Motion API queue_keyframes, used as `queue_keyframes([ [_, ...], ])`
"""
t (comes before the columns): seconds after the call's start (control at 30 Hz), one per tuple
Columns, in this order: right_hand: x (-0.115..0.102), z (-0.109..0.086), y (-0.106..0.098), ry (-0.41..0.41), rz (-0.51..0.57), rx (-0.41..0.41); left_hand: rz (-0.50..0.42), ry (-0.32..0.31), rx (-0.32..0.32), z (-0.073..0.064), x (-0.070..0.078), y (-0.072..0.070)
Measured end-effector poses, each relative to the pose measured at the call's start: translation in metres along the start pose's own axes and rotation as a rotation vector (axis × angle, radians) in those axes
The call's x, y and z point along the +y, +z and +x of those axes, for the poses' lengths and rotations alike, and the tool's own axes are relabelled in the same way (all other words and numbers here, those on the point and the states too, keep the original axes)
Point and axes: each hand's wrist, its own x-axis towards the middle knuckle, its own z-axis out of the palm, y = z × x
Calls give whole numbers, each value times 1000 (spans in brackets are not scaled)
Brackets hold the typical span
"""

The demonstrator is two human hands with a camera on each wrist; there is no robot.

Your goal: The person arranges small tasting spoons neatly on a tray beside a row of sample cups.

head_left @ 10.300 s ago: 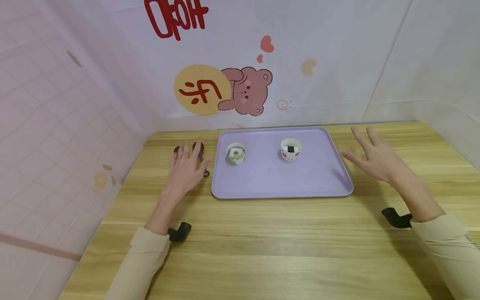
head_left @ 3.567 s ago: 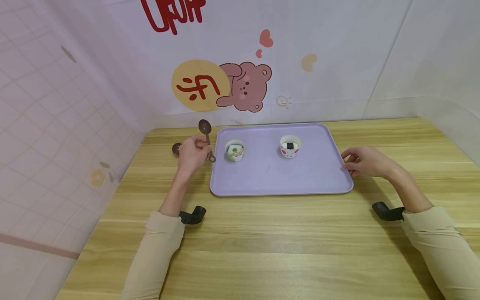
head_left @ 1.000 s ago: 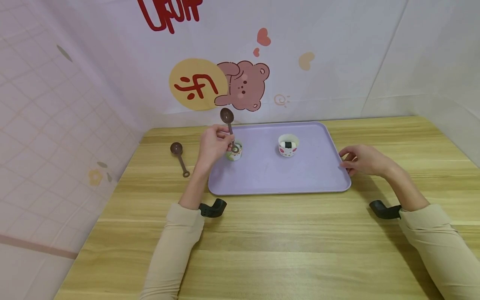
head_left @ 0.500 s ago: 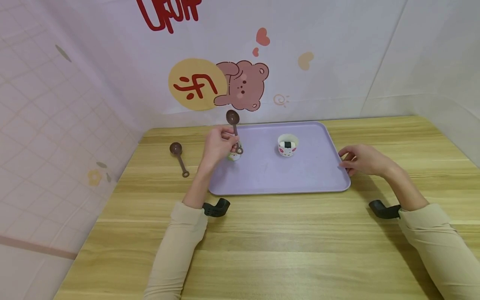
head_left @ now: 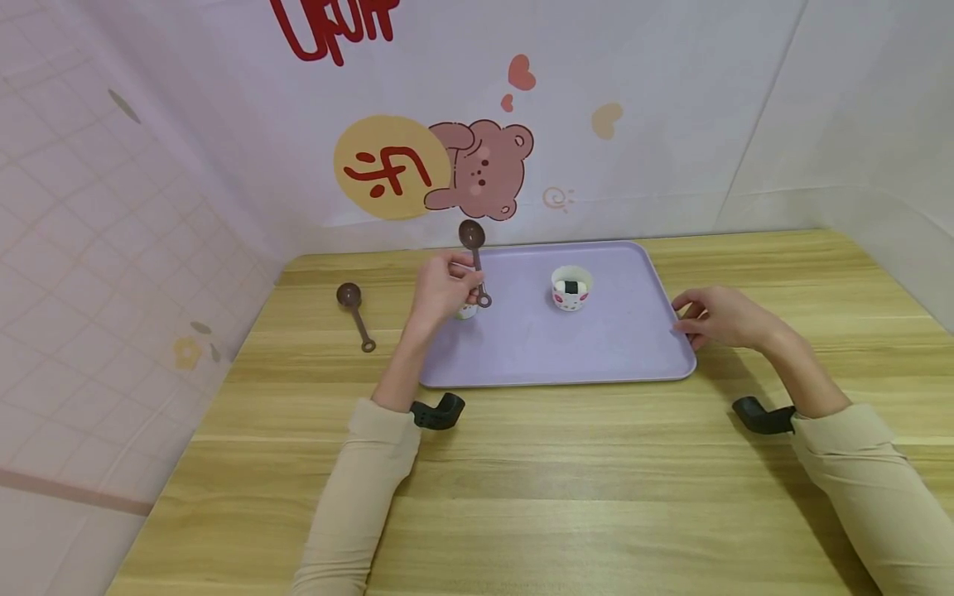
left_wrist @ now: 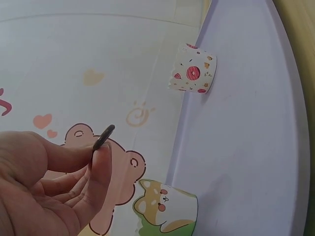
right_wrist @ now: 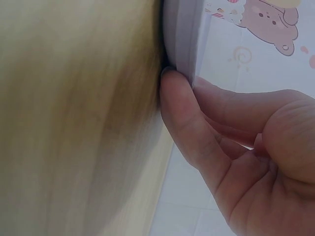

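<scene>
My left hand (head_left: 445,285) pinches the handle of a brown measuring spoon (head_left: 472,234), bowl end up, above the left part of a lilac tray (head_left: 537,348). Behind that hand, a paper cup (head_left: 466,311) is mostly covered in the head view; the left wrist view shows the dog printed on its side (left_wrist: 172,209). Farther right on the tray stands a second paper cup (head_left: 570,300) with pink prints, holding a white piece with a black band. My right hand (head_left: 719,317) grips the tray's right rim between thumb and fingers, one fingertip under the edge.
Another brown measuring spoon (head_left: 350,295) lies on the wooden table (head_left: 566,472) left of the tray. A white wall cloth (head_left: 656,165) with a printed bear rises right behind the table. Black curved mounts (head_left: 440,412) stick out from both wrists.
Since several seconds ago my left hand has picked up one spoon and carried it right, over the tray. In the last second it drifts slightly further right. My right hand took the tray rim and stays there.
</scene>
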Motion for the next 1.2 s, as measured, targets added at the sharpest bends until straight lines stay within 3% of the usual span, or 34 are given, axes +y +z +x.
queue_keyframes([
  [0.33, -2, 0, 0, 2, 3, -3, -4, 19, -5, 3, -1, 7],
  [0.8, -2, 0, 0, 0, -4, -1, 19, -21, -28, 4, -5, 17],
  [1.2, -2, -1, 0, -3, -4, -4, 10, -11, -44, 3, -5, 23],
])
